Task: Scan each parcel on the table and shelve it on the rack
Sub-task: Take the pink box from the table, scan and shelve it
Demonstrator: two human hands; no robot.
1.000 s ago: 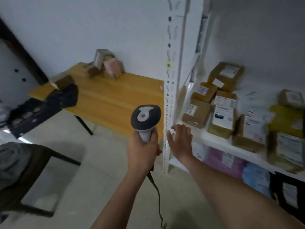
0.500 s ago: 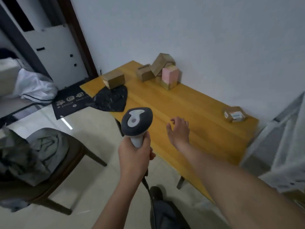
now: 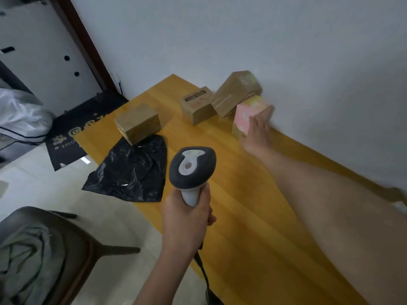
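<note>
I am holding the scanner [image 3: 191,172] upright in my left hand [image 3: 187,219], fingers wrapped fully round its pale grip, the dark head tipped toward the far end of the table [image 3: 237,194]. My right hand [image 3: 256,135] is reaching across the wood to the pink parcel [image 3: 250,113], which is standing near the wall just beside the tilted brown box [image 3: 236,93]. The hand is touching the parcel's near right side; motion blur is smearing the fingers, so I cannot tell whether they are curling round it or lying flat against it.

I am judging the pink parcel to be a small, stiff cardboard carton, probably light, with a smooth printed skin that could slide under a loose pinch. It is sitting on end, and the tilted brown box seems to be leaning close by, possibly against it, so pulling it away carelessly may let that box drop flat. I am planning to take it across its two broad faces, thumb on the near face and fingers behind, low enough that it does not tip.

Two more cartons are waiting: a labelled brown box [image 3: 197,105] beside the tilted one, and a plain brown box [image 3: 138,123] near the left edge, touching the crumpled black bag [image 3: 132,170], which is hanging over the edge of the table.
</note>
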